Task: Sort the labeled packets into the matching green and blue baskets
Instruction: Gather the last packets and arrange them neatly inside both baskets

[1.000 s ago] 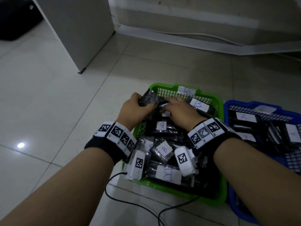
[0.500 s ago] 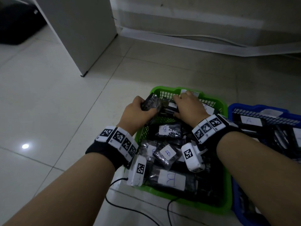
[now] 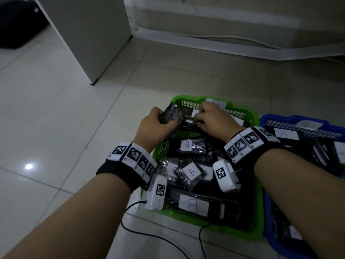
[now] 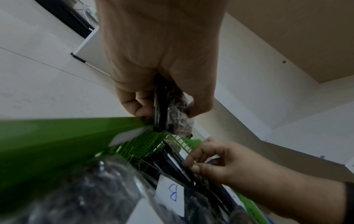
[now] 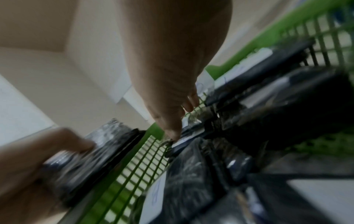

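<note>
A green basket (image 3: 176,100) (image 4: 57,133) holds several dark packets with white "B" labels (image 3: 191,171). The blue basket (image 3: 274,118) to its right holds packets labeled "A" (image 3: 283,133). My left hand (image 3: 160,120) (image 4: 168,109) grips one dark plastic-wrapped packet (image 3: 172,115) (image 4: 172,115) (image 5: 107,145) just above the green basket's far left corner; its label is hidden. My right hand (image 3: 203,116) (image 4: 193,164) (image 5: 178,121) reaches into the far end of the green basket, with thumb and fingers pinching the top edge of an upright packet (image 4: 180,165).
The baskets stand side by side on a pale tiled floor (image 3: 56,118). A white cabinet (image 3: 89,34) is at the far left, and a wall with a baseboard and cable (image 3: 224,38) runs behind. Black cables (image 3: 158,238) lie on the floor near the green basket's front.
My right hand has moved from the middle of the green basket to its far end. The left hand has kept hold of its packet at the far left corner.
</note>
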`<action>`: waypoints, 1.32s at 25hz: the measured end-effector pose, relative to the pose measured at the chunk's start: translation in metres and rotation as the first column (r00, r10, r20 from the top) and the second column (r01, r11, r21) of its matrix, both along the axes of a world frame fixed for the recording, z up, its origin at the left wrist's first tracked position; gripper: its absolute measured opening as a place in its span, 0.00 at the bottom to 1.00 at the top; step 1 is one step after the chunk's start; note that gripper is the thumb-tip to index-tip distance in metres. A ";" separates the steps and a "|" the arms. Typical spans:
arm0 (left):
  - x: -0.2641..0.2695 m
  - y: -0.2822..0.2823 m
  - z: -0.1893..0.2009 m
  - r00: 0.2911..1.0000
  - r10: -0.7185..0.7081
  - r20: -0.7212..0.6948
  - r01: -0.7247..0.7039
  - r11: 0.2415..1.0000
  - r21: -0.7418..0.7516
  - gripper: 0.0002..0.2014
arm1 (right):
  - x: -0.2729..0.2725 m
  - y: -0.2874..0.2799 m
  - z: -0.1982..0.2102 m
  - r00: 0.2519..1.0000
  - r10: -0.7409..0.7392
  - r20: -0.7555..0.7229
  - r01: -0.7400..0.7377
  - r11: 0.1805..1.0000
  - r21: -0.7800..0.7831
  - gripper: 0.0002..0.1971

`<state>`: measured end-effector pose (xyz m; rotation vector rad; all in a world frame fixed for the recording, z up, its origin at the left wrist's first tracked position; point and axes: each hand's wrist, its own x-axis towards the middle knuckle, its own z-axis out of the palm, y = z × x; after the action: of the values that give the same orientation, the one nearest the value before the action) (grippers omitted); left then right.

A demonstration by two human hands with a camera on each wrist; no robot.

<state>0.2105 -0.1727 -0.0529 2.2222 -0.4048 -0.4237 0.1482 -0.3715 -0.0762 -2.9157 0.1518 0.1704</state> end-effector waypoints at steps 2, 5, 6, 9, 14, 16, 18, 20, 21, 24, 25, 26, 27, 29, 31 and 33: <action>0.001 0.000 -0.001 1.000 0.007 0.001 -0.007 1.000 0.008 0.16 | -0.010 0.007 0.011 0.995 0.089 -0.033 -0.088 0.996 0.036 0.11; 0.002 -0.001 -0.002 1.000 0.021 -0.003 -0.021 1.000 -0.004 0.18 | -0.022 0.013 0.012 0.948 0.197 -0.249 -0.176 0.979 0.103 0.25; 0.001 -0.001 -0.003 1.000 0.021 -0.001 -0.021 1.000 -0.006 0.18 | -0.022 0.013 0.011 0.938 0.189 -0.290 -0.168 0.981 0.097 0.28; -0.001 0.000 -0.001 1.000 0.014 0.003 -0.014 1.000 -0.005 0.17 | -0.019 0.010 0.008 0.932 0.166 -0.321 -0.159 0.986 0.049 0.33; 0.002 0.001 -0.003 1.000 0.005 0.005 -0.005 1.000 0.007 0.17 | -0.018 0.010 0.007 0.931 0.120 -0.343 -0.145 0.988 -0.048 0.31; 0.003 0.000 -0.004 1.000 0.007 0.008 -0.007 1.000 0.009 0.17 | -0.019 0.010 0.007 0.929 0.148 -0.340 -0.181 0.981 -0.068 0.31; 0.002 -0.001 -0.004 1.000 0.014 0.003 -0.014 1.000 -0.003 0.17 | -0.020 0.013 0.008 0.917 0.188 -0.352 -0.212 0.977 -0.029 0.37; 0.001 -0.001 -0.003 1.000 0.019 0.003 -0.019 1.000 -0.005 0.17 | -0.019 0.015 0.007 0.892 0.201 -0.405 -0.212 0.977 0.018 0.40; 0.001 -0.002 -0.002 1.000 0.019 0.005 -0.019 1.000 -0.002 0.17 | -0.018 0.016 0.006 0.881 0.193 -0.433 -0.208 0.978 0.013 0.37; 0.001 0.000 -0.001 1.000 0.016 0.012 -0.016 1.000 0.014 0.16 | -0.019 0.017 0.006 0.863 0.145 -0.483 -0.176 0.984 -0.020 0.32; 0.001 0.000 -0.001 1.000 0.013 0.011 -0.013 1.000 0.016 0.17 | -0.019 0.018 0.007 0.856 0.134 -0.499 -0.169 0.985 -0.027 0.30; 0.001 -0.001 -0.002 1.000 0.012 0.011 -0.012 1.000 0.015 0.17 | -0.019 0.018 0.009 0.846 0.126 -0.518 -0.166 0.986 -0.031 0.29; 0.000 -0.001 -0.002 1.000 0.011 0.011 -0.011 1.000 0.016 0.17 | -0.019 0.018 0.011 0.841 0.126 -0.526 -0.165 0.986 -0.029 0.28; -0.001 -0.002 -0.002 1.000 0.005 0.023 -0.005 1.000 0.020 0.16 | -0.019 0.016 0.013 0.860 0.106 -0.500 -0.131 0.991 -0.013 0.26; -0.002 -0.002 -0.002 0.999 0.006 0.037 -0.007 1.000 0.021 0.16 | -0.017 0.015 0.011 0.893 0.054 -0.447 -0.058 0.998 0.006 0.24; -0.002 -0.002 -0.002 0.999 0.011 0.038 -0.012 1.000 0.022 0.17 | -0.018 0.017 0.010 0.913 0.020 -0.407 -0.019 1.000 0.005 0.22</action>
<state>0.2082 -0.1745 -0.0553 2.2560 -0.4090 -0.3817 0.1298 -0.3545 -0.0659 -2.8397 0.1870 0.7818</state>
